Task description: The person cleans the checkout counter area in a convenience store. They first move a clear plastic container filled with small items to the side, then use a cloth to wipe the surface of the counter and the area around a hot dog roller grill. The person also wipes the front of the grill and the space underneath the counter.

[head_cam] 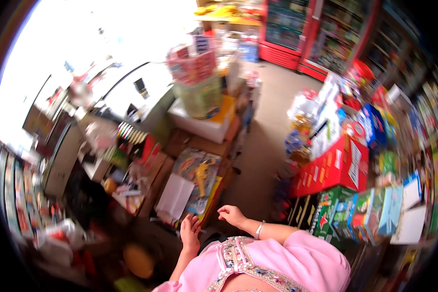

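My left hand point(190, 230) is raised in front of my body near the corner of a low counter, palm turned up, fingers apart and holding nothing that shows. My right hand point(232, 215) hangs to its right with loosely bent fingers; a silver bracelet point(260, 230) is on that wrist. No object shows in it. Just beyond the left hand lie a pale sheet of paper or card point(175, 195) and a colourful printed sheet point(193, 164) with a yellow item point(201, 175) on it.
A tall plastic tub point(199, 95) stands on a white box point(204, 126) on the counter. A floor aisle point(266, 146) runs towards red-framed glass-door fridges point(283, 54). Stacked cartons, one red point(325, 171) and one green point(325, 215), border it at right. A round stool seat point(138, 260) is at lower left.
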Available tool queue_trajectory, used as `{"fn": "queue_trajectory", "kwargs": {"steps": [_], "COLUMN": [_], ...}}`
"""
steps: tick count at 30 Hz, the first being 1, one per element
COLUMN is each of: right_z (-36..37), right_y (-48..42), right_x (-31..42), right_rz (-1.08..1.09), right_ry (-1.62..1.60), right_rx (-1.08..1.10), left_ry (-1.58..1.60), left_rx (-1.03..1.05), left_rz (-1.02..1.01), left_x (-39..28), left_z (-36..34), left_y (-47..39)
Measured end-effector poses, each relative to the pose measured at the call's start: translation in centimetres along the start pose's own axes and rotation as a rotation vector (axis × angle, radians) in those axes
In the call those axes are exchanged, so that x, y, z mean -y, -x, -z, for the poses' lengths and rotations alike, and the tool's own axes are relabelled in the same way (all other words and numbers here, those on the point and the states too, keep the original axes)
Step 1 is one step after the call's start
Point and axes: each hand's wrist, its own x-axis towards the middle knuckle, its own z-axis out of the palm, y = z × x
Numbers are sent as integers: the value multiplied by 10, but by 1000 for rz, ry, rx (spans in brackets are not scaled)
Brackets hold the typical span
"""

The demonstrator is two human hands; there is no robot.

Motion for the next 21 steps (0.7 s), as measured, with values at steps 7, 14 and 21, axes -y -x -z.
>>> {"fn": "queue_trajectory", "kwargs": {"steps": [7,14,21], "right_z": [-84,-245,-472], "right_y": [51,25,-9], "right_x": [-27,-40,-10], "right_rz": [-237,-221,-219], "right_ry": [19,119,9], "right_rx": [171,383,552], "left_ry": [30,140,196], "left_rx": [-15,-348,-500], "left_rz": [-123,-45,-127], "left_x": [-19,-33,-86], "left_z": [102,307,478], "left_y": [37,71,59]}}
